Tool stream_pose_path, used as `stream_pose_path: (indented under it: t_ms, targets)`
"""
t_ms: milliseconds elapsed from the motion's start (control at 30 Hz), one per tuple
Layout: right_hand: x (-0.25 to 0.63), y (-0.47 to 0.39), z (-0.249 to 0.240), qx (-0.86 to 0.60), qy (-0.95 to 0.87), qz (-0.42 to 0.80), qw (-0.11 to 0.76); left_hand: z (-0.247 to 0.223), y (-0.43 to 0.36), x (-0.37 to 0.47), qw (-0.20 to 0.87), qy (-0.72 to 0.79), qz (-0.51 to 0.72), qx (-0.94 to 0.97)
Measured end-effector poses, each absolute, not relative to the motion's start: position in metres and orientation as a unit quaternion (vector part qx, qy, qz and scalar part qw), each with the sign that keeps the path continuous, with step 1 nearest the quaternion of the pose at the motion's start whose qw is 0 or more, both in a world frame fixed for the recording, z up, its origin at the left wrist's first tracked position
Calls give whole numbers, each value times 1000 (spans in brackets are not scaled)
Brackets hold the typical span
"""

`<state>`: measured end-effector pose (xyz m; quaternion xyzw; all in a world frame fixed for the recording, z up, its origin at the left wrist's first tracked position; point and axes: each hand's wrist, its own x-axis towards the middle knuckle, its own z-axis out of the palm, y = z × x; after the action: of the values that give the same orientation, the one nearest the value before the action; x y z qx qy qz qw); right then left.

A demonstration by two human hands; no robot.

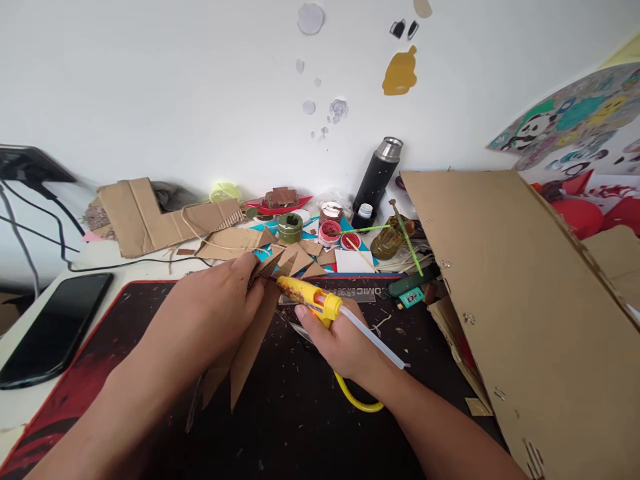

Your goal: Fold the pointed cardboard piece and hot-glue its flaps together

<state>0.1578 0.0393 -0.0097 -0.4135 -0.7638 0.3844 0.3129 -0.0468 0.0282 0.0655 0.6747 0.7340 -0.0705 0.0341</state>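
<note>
A yellow hot glue gun [305,295] is in my right hand [340,343], fingers wrapped around its handle. A clear glue stick [375,340] juts from its back end, and its yellow cord [356,400] curves below my wrist. My left hand [225,300] is closed on a cardboard piece [257,337] with pointed strips hanging down over the dark mat. The gun's nozzle is at the cardboard beside my left fingertips; whether it touches cannot be made out. Small cardboard triangles [296,259] lie just beyond my left hand.
Open paint pots [290,228] and a glass jar [387,243] stand at the back, near a black flask [376,175]. A large cardboard panel [540,300] slants along the right. A phone [55,327] lies left; a clear ruler [350,291] lies beyond the gun.
</note>
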Motion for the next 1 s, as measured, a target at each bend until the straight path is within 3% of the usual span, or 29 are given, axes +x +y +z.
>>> stream_pose_path:
  t_ms: [1000]
  targets:
    - [158,38,-8,-419,-766,376,311,67,28,-45,27,743,-100,662]
